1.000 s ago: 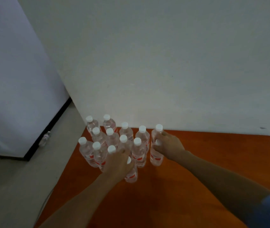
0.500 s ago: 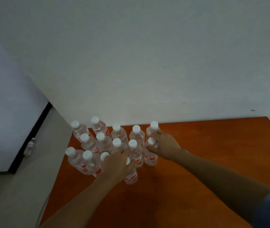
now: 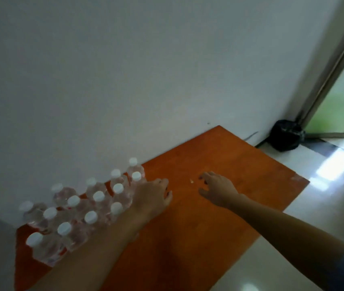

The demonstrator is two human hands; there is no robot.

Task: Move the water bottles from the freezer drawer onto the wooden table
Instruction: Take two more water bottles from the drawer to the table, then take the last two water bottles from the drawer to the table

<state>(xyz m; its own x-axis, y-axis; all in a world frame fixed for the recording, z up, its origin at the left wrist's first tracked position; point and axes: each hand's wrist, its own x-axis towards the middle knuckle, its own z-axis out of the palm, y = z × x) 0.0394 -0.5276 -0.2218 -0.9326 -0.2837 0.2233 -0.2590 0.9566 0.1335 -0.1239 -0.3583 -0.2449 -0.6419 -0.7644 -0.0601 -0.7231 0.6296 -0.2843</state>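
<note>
Several clear water bottles point(image 3: 95, 204) with white caps and red labels stand upright in rows on the left part of the orange-brown wooden table point(image 3: 219, 223), close to the white wall. My left hand point(image 3: 152, 196) hovers just right of the bottle group with relaxed fingers and holds nothing. My right hand point(image 3: 217, 187) is spread over the bare tabletop, farther right, also holding nothing. The freezer drawer is out of sight.
A black rubbish bag point(image 3: 286, 135) sits on the floor in the corner beyond the table. An open doorway point(image 3: 341, 97) with bright light lies at the right. Glossy pale floor tiles point(image 3: 313, 211) border the table's right edge. A small speck point(image 3: 191, 181) lies on the table.
Both hands have let go of the bottles they held and drawn away to the right. The camera has swung right, bringing the doorway and bag into view.
</note>
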